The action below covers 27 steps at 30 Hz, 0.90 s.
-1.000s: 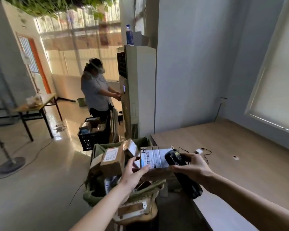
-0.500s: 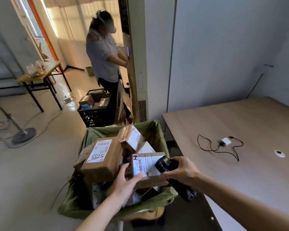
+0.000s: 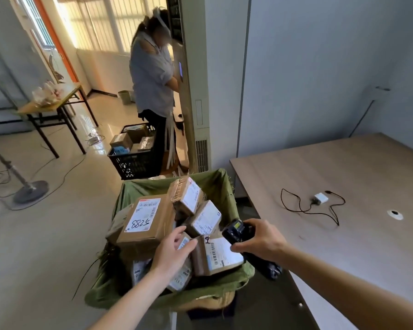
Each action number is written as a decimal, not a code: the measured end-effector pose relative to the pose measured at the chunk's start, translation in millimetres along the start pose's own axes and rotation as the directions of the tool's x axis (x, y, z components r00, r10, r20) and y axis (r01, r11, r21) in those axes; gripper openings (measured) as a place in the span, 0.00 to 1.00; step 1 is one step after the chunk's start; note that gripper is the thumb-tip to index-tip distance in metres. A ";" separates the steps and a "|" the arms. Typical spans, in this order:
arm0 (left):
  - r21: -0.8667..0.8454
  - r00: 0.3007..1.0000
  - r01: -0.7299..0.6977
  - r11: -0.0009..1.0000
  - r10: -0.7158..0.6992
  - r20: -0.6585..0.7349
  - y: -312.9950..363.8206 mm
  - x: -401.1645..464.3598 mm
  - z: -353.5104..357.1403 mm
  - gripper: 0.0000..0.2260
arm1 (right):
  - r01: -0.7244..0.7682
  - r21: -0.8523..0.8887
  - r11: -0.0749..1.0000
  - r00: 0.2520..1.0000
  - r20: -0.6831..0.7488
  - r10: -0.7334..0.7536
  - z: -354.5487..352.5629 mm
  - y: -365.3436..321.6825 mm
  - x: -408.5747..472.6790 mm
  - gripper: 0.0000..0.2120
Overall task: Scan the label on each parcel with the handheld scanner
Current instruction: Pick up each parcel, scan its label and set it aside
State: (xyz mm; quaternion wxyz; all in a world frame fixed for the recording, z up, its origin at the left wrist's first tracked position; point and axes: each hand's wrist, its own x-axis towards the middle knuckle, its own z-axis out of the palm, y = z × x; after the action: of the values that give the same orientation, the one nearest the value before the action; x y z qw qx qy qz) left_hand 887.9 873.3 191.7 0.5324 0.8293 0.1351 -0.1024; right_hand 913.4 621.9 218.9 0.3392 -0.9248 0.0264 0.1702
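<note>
A green sack (image 3: pixel 221 184) stands in front of me, full of several cardboard parcels. The biggest one (image 3: pixel 146 220) bears a label marked 5788, and two smaller ones (image 3: pixel 188 196) (image 3: pixel 205 217) lie behind it. At the sack's near right lies a parcel with a barcode label (image 3: pixel 216 257). My left hand (image 3: pixel 174 254) holds its left edge, thumb above. My right hand (image 3: pixel 260 241) grips the black handheld scanner (image 3: pixel 236 231), whose head hangs just over the label's top right corner.
A wooden table (image 3: pixel 343 167) on the right carries a white charger with a black cable (image 3: pixel 320 198). Ahead, another person (image 3: pixel 153 75) stands at a tall white unit (image 3: pixel 197 91). On the floor are a black crate of boxes (image 3: pixel 134 160) and a fan stand (image 3: pixel 29 191).
My view has tilted down toward the sack. The labelled parcel has sunk lower onto the pile, with both hands following it and the scanner staying by its label.
</note>
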 end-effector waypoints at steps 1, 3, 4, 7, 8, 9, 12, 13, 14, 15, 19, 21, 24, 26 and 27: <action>0.002 1.000 -0.023 1.000 0.023 0.017 3.4 -5.9 -1.5 0.23 | 0.006 -0.008 1.000 1.000 -0.031 -0.006 -3.4 -0.1 -10.4 0.28; 0.014 0.997 -0.068 0.998 0.068 0.039 10.0 -19.2 -5.5 0.23 | 0.011 -0.020 1.000 0.995 -0.099 -0.013 -11.2 -0.7 -36.2 0.31; 0.019 0.995 -0.092 0.996 0.091 0.047 13.2 -26.1 -7.4 0.23 | 0.008 -0.014 1.000 0.992 -0.130 -0.009 -15.4 -0.7 -50.5 0.32; 0.020 0.985 -0.159 0.987 0.157 0.075 25.3 -51.0 -10.6 0.23 | -0.010 0.018 1.000 0.979 -0.204 0.013 -30.3 -0.3 -100.8 0.33; 0.028 0.979 -0.188 0.982 0.185 0.085 30.6 -60.4 -11.0 0.24 | -0.010 0.022 1.000 0.975 -0.224 0.015 -36.2 -0.6 -119.6 0.33; 0.041 0.972 -0.220 0.975 0.215 0.100 37.5 -70.3 -10.4 0.24 | -0.008 0.026 1.000 0.970 -0.244 0.014 -42.6 -1.0 -139.2 0.33; 0.074 0.941 -0.322 0.944 0.311 0.135 65.4 -99.9 0.3 0.27 | -0.026 0.035 0.999 0.949 -0.314 0.036 -65.0 -0.9 -198.6 0.38; 0.078 0.930 -0.354 0.932 0.341 0.141 76.4 -110.1 6.8 0.27 | -0.039 0.037 0.999 0.939 -0.339 0.049 -73.6 0.6 -218.3 0.39; 0.084 0.916 -0.385 0.919 0.369 0.155 88.0 -121.5 14.8 0.28 | -0.051 0.040 0.998 0.929 -0.366 0.063 -83.2 3.4 -238.7 0.40; 0.091 0.900 -0.417 0.904 0.397 0.180 100.0 -134.4 24.8 0.28 | -0.064 0.044 0.997 0.917 -0.391 0.076 -93.3 7.4 -260.9 0.40; 0.102 0.813 -0.544 0.833 0.493 0.309 148.9 -191.8 74.4 0.31 | -0.135 0.053 0.989 0.848 -0.510 0.143 -135.5 34.4 -354.3 0.35; 0.085 0.758 -0.599 0.797 0.529 0.382 173.7 -225.5 106.4 0.31 | -0.181 0.084 0.980 0.796 -0.572 0.196 -153.8 54.6 -404.1 0.32; 0.045 0.661 -0.677 0.735 0.579 0.477 205.9 -283.1 163.1 0.29 | -0.259 0.154 0.954 0.698 -0.652 0.295 -172.0 96.1 -481.9 0.32; 0.014 0.580 -0.724 0.689 0.598 0.554 221.0 -330.3 201.8 0.29 | -0.315 0.199 0.928 0.633 -0.684 0.362 -178.1 125.2 -538.8 0.33; -0.001 0.532 -0.750 0.661 0.605 0.592 227.9 -355.6 221.3 0.30 | -0.341 0.220 0.914 0.601 -0.697 0.392 -180.4 139.8 -568.8 0.32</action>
State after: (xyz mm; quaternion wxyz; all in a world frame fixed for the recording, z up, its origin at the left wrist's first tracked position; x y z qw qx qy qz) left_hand 622.9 540.5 407.1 0.4334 0.8100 -0.3718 -0.1334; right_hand 408.9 361.7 450.0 0.2877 -0.8781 0.3532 -0.1464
